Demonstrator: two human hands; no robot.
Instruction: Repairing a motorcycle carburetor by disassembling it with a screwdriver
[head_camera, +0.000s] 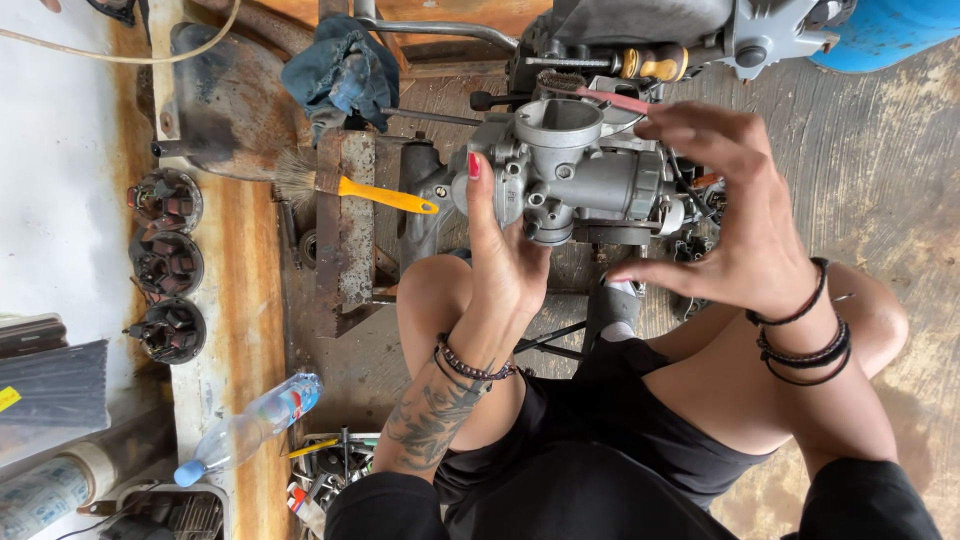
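My left hand (505, 265): red thumbnail, beaded bracelets at wrist, dark tattoo down forearm. My right hand (740, 235): black cord bracelets. Black shorts, black sleeves.

Left hand (505, 265) holds carburetor (570, 175); right hand (735, 225) open beside.

Repair wkshop: rusty bench (245, 260), engine pts (165, 265), screwdriver (640, 64), oily rag (340, 70).

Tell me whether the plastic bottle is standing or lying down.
Lying down: the plastic bottle rests on its side, blue cap toward the lower left.
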